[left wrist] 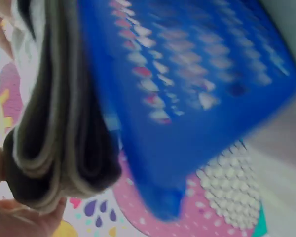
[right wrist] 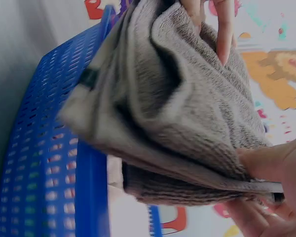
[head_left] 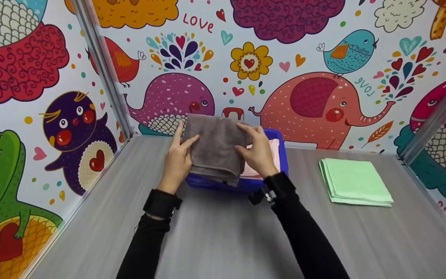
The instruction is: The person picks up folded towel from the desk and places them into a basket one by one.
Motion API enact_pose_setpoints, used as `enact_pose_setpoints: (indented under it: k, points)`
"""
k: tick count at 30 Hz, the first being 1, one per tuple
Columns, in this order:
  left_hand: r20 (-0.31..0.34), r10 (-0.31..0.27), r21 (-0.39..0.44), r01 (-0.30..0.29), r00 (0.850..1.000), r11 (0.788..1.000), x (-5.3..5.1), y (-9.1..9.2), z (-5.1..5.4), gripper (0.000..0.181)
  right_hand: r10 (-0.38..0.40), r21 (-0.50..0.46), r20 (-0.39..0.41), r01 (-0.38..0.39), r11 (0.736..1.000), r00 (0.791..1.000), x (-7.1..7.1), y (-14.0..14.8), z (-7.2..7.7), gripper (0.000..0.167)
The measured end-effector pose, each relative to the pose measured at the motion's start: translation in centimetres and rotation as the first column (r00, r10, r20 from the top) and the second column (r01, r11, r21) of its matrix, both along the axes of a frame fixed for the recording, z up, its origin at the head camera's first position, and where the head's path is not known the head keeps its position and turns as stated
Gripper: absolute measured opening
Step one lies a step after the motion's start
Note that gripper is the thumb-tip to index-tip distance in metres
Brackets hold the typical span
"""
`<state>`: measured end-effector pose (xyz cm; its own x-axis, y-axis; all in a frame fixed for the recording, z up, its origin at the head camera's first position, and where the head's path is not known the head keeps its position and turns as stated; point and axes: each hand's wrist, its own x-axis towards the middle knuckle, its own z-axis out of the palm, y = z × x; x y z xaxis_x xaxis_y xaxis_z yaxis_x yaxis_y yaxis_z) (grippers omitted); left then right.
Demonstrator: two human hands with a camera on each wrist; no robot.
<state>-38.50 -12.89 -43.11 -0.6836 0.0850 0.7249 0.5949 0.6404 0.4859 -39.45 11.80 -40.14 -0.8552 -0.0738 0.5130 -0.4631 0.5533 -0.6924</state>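
A folded grey-brown towel is held up over a blue plastic basket. My left hand grips the towel's left side, and my right hand pinches its right side, thumb on the near face. In the left wrist view, the stacked folds of the towel show beside the basket's perforated wall. From the right wrist, the towel is above the basket rim, its layers hanging a little apart. Pink cloth lies inside the basket, partly covered by the towel.
To the right, a folded light green towel lies on the grey table. Behind the basket stands a wall printed with cartoon animals, and another printed panel closes the left side.
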Motion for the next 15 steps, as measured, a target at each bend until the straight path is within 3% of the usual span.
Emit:
enact_pose_setpoints:
  k: [4,6,9,12,15]
  points:
    - [0.008,0.072,-0.018,-0.072,0.997,0.997,-1.0,-0.4,-1.3,0.054,0.0,0.006,-0.02,0.0,1.0,1.0,-1.9,-1.5,-1.2,0.061]
    - [0.037,0.096,-0.037,-0.095,0.995,0.995,-1.3,-0.5,-2.1,0.053,0.028,0.032,0.009,-0.028,0.999,1.0,-2.4,-1.9,-2.1,0.064]
    - [0.12,0.119,-0.102,-0.108,0.986,0.989,-1.7,-0.5,-3.1,0.044,0.079,0.115,0.103,-0.09,0.989,0.992,-2.7,-2.0,-3.7,0.072]
    - [0.204,0.147,-0.194,-0.108,0.968,0.975,-1.7,-0.5,-3.7,0.037,0.121,0.186,0.208,-0.161,0.969,0.971,-2.9,-1.6,-4.9,0.079]
    - [0.201,0.19,-0.308,-0.122,0.961,0.943,-1.5,-0.6,-3.8,0.034,0.152,0.223,0.269,-0.214,0.951,0.951,-3.1,-1.3,-5.4,0.078]
